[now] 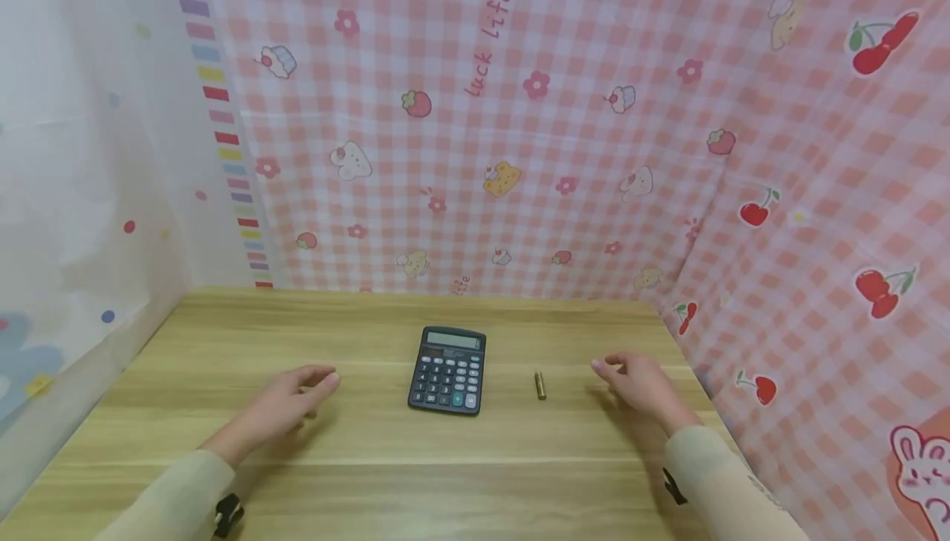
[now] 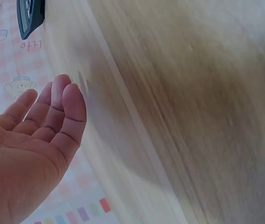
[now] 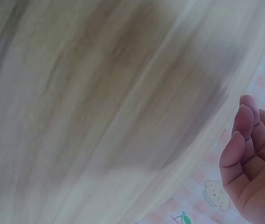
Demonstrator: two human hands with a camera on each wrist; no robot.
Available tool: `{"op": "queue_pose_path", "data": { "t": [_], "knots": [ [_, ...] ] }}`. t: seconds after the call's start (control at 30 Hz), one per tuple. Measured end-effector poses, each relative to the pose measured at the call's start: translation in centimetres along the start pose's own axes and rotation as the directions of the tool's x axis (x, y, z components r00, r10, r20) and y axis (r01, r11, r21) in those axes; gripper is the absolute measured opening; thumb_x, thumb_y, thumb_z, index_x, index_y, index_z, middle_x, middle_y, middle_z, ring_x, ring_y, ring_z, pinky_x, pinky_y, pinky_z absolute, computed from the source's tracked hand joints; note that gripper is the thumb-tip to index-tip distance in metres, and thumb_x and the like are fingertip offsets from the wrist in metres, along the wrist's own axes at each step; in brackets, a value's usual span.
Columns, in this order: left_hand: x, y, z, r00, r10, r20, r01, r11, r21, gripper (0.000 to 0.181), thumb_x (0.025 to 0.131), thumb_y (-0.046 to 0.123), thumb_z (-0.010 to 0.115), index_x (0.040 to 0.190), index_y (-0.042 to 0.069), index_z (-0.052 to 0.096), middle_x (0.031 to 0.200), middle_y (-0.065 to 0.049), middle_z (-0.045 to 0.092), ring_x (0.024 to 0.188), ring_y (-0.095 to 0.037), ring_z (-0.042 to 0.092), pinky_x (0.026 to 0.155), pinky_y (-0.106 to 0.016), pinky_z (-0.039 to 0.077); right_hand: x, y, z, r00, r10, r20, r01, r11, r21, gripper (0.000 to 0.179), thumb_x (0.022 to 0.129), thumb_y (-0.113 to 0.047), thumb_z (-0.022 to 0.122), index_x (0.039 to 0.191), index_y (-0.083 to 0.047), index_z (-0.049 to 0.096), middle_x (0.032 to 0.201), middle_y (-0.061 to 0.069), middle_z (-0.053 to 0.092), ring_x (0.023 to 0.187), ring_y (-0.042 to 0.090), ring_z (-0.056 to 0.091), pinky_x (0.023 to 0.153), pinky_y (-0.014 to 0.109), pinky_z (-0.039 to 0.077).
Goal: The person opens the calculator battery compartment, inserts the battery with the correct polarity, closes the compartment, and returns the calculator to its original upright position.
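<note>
A dark calculator point(image 1: 448, 371) with a grey display lies face up on the wooden table point(image 1: 356, 475). To its right is a small gold-toned cylinder point(image 1: 540, 385), battery-like in shape. My left hand point(image 1: 285, 402) hovers left of the calculator, fingers loosely bent and holding nothing. In the left wrist view, that hand point(image 2: 44, 126) shows its palm, and a corner of the calculator point(image 2: 30, 16) appears at the top. My right hand point(image 1: 638, 384) is to the right of the cylinder. Its relaxed fingers point(image 3: 233, 154) have nothing between them in the right wrist view.
A pink checked cloth point(image 1: 475, 137) with cartoon prints hangs behind the table. Another checked cloth point(image 1: 816, 219) with cherries borders the right side, and a white cloth point(image 1: 82, 162) borders the left. Both sleeves carry dark straps point(image 1: 228, 515) below the cuffs.
</note>
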State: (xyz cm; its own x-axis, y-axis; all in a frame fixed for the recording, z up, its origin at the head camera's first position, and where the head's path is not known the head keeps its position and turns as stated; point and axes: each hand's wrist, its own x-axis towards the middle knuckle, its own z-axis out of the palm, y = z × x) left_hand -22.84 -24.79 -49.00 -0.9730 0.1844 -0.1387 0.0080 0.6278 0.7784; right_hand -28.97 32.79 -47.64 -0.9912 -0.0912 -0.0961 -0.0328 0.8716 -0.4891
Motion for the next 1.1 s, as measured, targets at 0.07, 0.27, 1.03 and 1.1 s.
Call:
{"op": "queue_pose_path", "data": {
  "t": [0.07,0.27,1.03,1.1],
  "knots": [
    [0.0,0.1,0.1,1.000,0.002,0.003,-0.002,1.000,-0.009,0.073,0.109,0.058,0.053,0.157,0.004,0.049,0.151,-0.026,0.060,0.100,-0.022,0.073,0.080,-0.034,0.062,0.0,-0.2,0.1,1.000,-0.001,-0.006,0.001,1.000,0.004,0.079,0.105,-0.066,0.054,0.145,0.002,0.061,0.119,0.016,0.078,0.111,0.032,0.074,0.099,0.056,0.058],
    [0.3,0.6,0.7,1.000,0.006,0.013,-0.006,0.999,-0.044,0.070,0.110,0.052,0.055,0.156,0.000,0.050,0.145,-0.027,0.063,0.096,-0.020,0.073,0.077,-0.034,0.062,0.3,-0.6,0.2,1.000,-0.015,-0.013,0.015,1.000,0.005,0.073,0.107,-0.061,0.055,0.144,0.001,0.062,0.124,0.020,0.076,0.113,0.034,0.072,0.098,0.057,0.058],
    [0.6,3.5,4.5,0.994,-0.051,0.093,0.076,0.955,-0.288,0.069,0.110,0.051,0.054,0.152,-0.003,0.052,0.136,-0.019,0.069,0.095,-0.024,0.071,0.078,-0.039,0.062,1.4,-2.6,0.9,0.999,-0.044,-0.010,0.044,0.998,0.037,0.069,0.107,-0.061,0.055,0.141,-0.003,0.066,0.123,0.018,0.077,0.113,0.033,0.072,0.098,0.055,0.059],
    [0.6,3.6,4.9,0.994,-0.040,0.098,0.068,0.949,-0.306,0.065,0.111,0.049,0.053,0.150,-0.003,0.053,0.136,-0.019,0.069,0.097,-0.024,0.071,0.079,-0.039,0.062,1.5,-2.9,1.0,0.999,-0.047,-0.009,0.047,0.998,0.037,0.069,0.107,-0.061,0.055,0.142,-0.003,0.066,0.124,0.019,0.076,0.114,0.034,0.072,0.098,0.056,0.059]
  ]
}}
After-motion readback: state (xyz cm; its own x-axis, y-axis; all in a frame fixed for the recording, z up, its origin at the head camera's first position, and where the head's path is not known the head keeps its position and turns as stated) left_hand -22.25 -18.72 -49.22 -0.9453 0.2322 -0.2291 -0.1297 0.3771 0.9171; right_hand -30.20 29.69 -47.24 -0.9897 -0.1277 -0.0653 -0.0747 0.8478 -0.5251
